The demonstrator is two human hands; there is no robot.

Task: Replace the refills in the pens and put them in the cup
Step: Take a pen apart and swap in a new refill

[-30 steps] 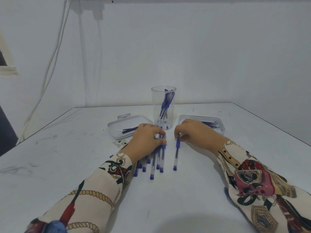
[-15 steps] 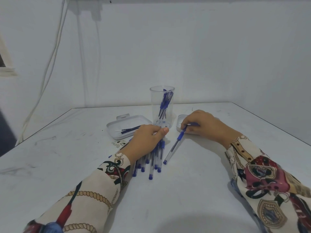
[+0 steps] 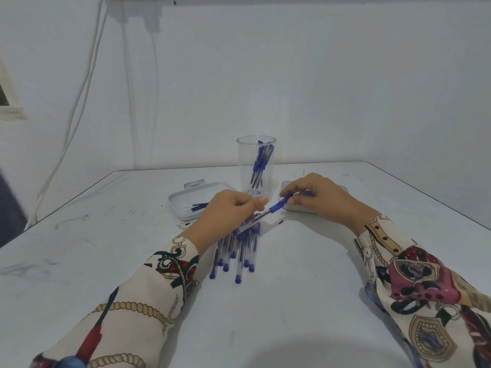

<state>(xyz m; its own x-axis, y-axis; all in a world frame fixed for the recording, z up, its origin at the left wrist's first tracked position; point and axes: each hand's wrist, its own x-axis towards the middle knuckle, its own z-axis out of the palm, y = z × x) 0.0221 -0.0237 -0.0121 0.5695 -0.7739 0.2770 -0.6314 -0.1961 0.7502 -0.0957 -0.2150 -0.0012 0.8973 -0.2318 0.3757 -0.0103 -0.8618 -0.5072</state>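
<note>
From my remote seat I saw the right hand [image 3: 322, 200] pinching the capped end of one pen [image 3: 268, 211] between thumb and fingertips, the pen lifted off the table [image 3: 292, 301] and slanting down to the left. Its clear barrel ran toward the left hand [image 3: 228, 212], whose fingers were curled with the thumb laid across the top; I could not tell whether that hand gripped the pen's lower end or only lay against it. Under and just in front of the left hand lay a bunch of pens [image 3: 236, 253] side by side on the table, their blue ends toward me. Behind the hands stood the clear cup [image 3: 256, 166], upright, with several blue pens leaning inside it. To the cup's left sat a shallow white tray [image 3: 186, 200] holding a few thin refills [image 3: 198, 206]; a second tray [image 3: 287, 185] showed partly behind the right hand. Both arms wore patterned sleeves [image 3: 148, 293].
</note>
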